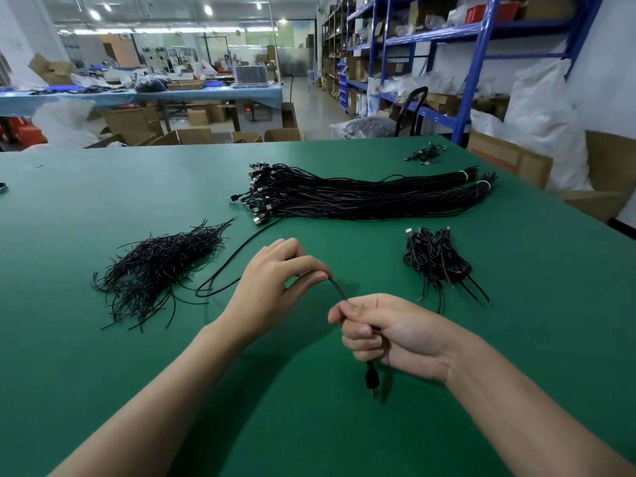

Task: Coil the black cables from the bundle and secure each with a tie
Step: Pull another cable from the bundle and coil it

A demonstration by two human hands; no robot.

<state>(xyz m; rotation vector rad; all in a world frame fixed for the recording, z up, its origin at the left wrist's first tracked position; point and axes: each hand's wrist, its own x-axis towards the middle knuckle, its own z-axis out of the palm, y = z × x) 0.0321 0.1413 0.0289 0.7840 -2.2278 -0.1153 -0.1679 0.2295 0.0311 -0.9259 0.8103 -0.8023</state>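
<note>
Head view: the right hand (389, 335) is curled in a fist round a thin black cable (339, 290), its black plug (372, 380) hanging below. The left hand (275, 280), just beside, pinches the same cable between thumb and forefinger. Beyond it the cable loops across the green table (103, 201) to the long bundle of black cables (361, 197). A heap of black wire ties (155, 266) lies left, and tied coils (435, 259) lie right.
</note>
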